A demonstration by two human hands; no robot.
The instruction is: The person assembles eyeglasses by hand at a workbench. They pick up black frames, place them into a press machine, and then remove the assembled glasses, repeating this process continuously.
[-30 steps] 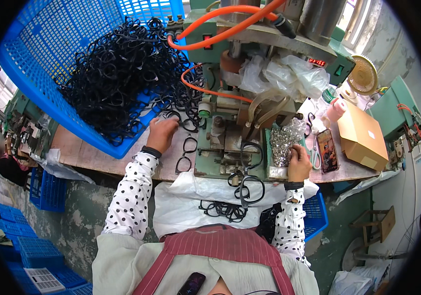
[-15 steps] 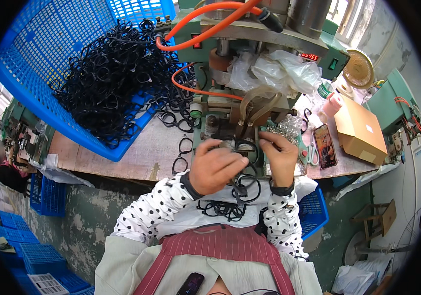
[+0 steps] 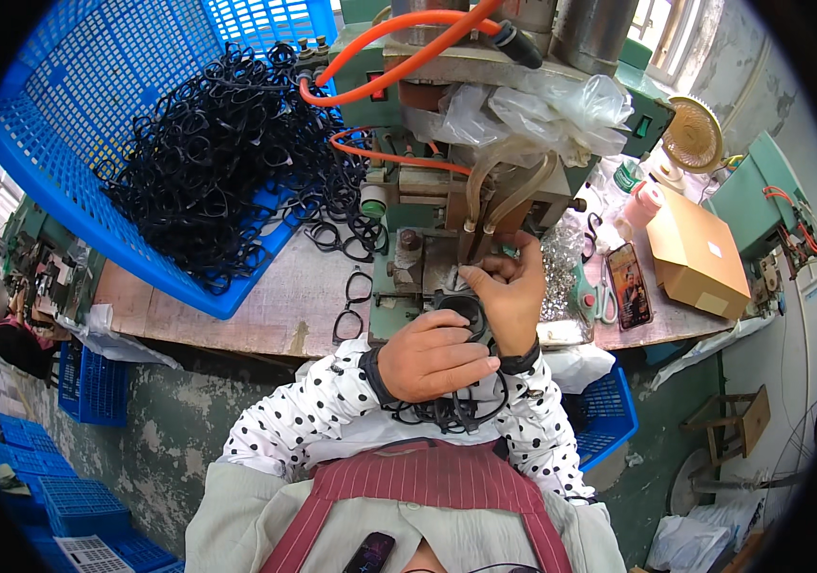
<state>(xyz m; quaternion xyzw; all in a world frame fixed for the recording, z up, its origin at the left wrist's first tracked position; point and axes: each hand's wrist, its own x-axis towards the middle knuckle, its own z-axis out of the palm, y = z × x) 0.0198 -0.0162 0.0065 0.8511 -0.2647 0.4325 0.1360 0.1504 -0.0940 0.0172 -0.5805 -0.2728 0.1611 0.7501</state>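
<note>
My left hand [image 3: 435, 357] is closed on a black eyeglass frame [image 3: 466, 307] in front of the green press [image 3: 385, 310]; its fingers point right, and the thumb is hidden. Above and right of it, my right hand [image 3: 512, 291] is at the press's metal fixture, thumb and index finger pinched together under two clear tubes [image 3: 473, 205]. Whatever lies in that pinch is too small to make out. Below my hands, more black eyeglass frames [image 3: 437, 413] lie on a white cloth over my lap.
A large blue basket [image 3: 189, 298] heaped with black eyeglass frames [image 3: 208, 172] leans at the left. On the table's right are small metal parts [image 3: 558, 277], scissors [image 3: 605, 302], a phone [image 3: 629, 286] and a cardboard box [image 3: 700, 250]. An orange hose [image 3: 370, 57] crosses the press.
My right hand has moved up and left to the fixture and pinches there. My left hand has dropped slightly to the right. The press's upper parts have shifted, and its red display no longer shows.
</note>
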